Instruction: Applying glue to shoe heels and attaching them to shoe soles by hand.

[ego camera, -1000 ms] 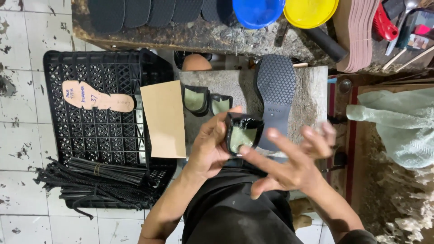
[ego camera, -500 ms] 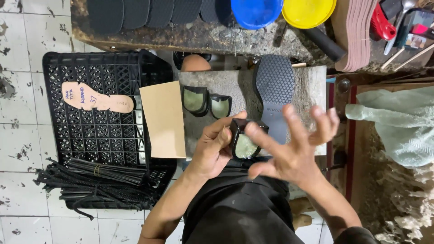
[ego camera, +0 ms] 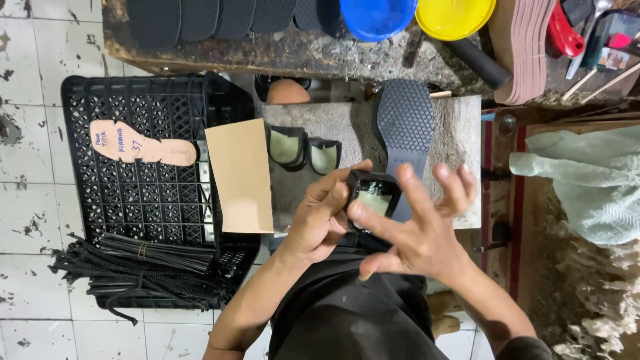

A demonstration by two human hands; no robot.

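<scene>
Left hand [ego camera: 320, 217] grips a small black strap piece [ego camera: 373, 197] w/ pale lining, fingers curled round its left edge, thumb along the top. Piece sits between both hands, held up over the near edge of the stone slab [ego camera: 460, 153], not resting on it.

Right hand [ego camera: 417, 230] spread wide, fingers fanned; index fingertip presses on the piece's pale inner face from the right. Other fingers lifted clear, pointing up-right.

On slab: two more black pieces [ego camera: 303, 150] w/ pale lining side by side, just left of and beyond the held one. Black sole [ego camera: 403, 127], diamond tread up, lies lengthwise just beyond the held piece; its near end is hidden behind the hands.

Tan card sheet [ego camera: 240, 175] lies across slab's left edge and crate rim. Black crate [ego camera: 143, 200] left of slab, pink insole [ego camera: 140, 143] w/ handwriting on top of it. Bundle of black strips [ego camera: 133, 263] at crate's near side, spilling onto tiled floor.

Far counter [ego camera: 293, 53]: row of dark soles [ego camera: 220, 17], blue bowl [ego camera: 377, 17], yellow bowl [ego camera: 453, 15], stack of tan insoles [ego camera: 523, 53]. Pale green cloth [ego camera: 580, 173] well right of the hands.
</scene>
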